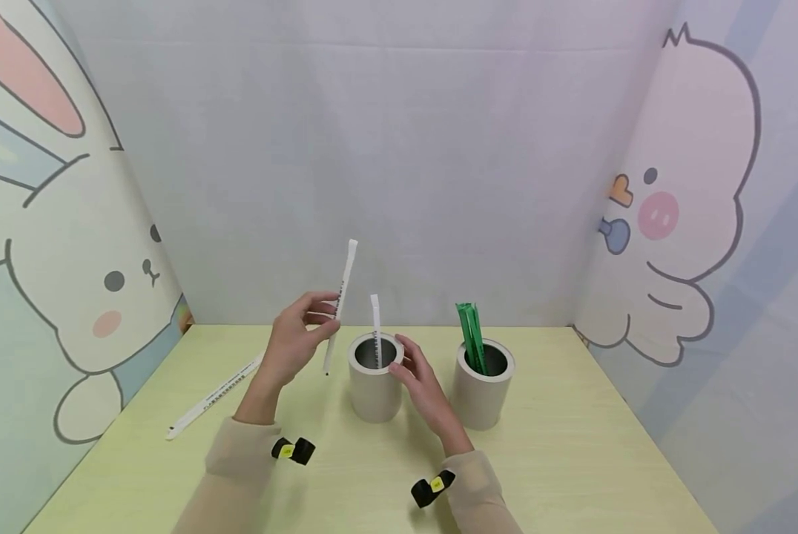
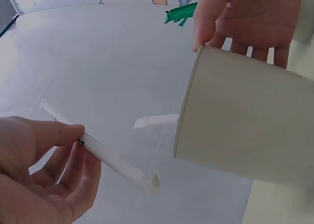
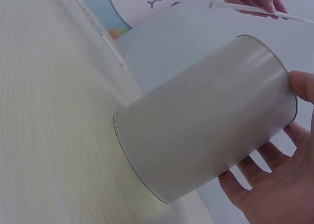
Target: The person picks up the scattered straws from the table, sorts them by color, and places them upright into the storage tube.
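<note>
My left hand (image 1: 297,337) pinches a slim white wrapped stick (image 1: 347,274) with dark print between thumb and fingers. The stick is nearly upright, its lower end above the table and left of a beige cylindrical cup (image 1: 375,397). Another white wrapped stick (image 1: 375,319) stands inside that cup. With thumb at the rim and fingers along the side, my right hand (image 1: 426,386) holds the cup, which stands on the table. In the right wrist view, the cup (image 3: 206,121) hides its own contents. What is inside the white wrappers cannot be seen.
A second beige cup (image 1: 480,404) stands to the right, holding several green wrapped sticks (image 1: 470,334). One more white wrapped stick (image 1: 215,395) lies on the pale wooden table (image 1: 345,482) at left. Behind the table hangs a pale curtain (image 1: 399,163) with cartoon animals at its sides.
</note>
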Tool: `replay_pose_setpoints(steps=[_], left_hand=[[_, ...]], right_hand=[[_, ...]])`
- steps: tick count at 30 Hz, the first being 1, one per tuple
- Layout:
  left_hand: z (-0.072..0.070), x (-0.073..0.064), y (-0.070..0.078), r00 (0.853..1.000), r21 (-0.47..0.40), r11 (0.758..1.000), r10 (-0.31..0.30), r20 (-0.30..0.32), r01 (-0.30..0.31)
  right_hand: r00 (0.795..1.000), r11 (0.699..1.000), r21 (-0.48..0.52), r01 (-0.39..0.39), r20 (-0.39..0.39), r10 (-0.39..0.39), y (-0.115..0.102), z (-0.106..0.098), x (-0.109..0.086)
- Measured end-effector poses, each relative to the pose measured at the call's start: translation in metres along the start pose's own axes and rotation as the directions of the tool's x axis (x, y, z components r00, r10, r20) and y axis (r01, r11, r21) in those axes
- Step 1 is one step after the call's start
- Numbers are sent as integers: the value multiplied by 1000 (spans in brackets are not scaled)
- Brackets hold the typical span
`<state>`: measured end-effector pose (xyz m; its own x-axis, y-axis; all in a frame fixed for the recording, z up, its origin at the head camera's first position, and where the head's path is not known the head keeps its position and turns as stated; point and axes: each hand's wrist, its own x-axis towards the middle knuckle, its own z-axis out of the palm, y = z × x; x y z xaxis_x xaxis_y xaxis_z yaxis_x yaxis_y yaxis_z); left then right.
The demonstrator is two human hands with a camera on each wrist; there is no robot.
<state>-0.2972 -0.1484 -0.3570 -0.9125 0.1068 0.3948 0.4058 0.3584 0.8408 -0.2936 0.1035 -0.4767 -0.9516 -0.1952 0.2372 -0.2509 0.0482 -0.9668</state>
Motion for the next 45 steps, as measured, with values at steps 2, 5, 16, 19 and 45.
replay_pose_setpoints(steps=[2, 5, 16, 19, 45], left_hand=[[2, -1, 1, 1000, -36, 999, 4, -7, -4], [6, -1, 2, 1000, -106, 994, 13, -26, -16], [20, 3, 5, 988, -293, 953, 37, -148, -80], [22, 3, 4, 981, -308, 947, 35, -190, -93], [51, 10, -16, 949, -459, 878, -20, -315, -133]], right_hand=[[1000, 1000, -3, -3, 3, 3, -1, 1, 0], [1000, 1000, -5, -1, 10, 1, -1, 1, -1], [1000, 1000, 1, -5, 7, 5, 1, 0, 0], [1000, 1000, -2, -19, 7, 19, 2, 1, 0], [1000, 1000, -22, 3, 13, -2, 0, -1, 0]])
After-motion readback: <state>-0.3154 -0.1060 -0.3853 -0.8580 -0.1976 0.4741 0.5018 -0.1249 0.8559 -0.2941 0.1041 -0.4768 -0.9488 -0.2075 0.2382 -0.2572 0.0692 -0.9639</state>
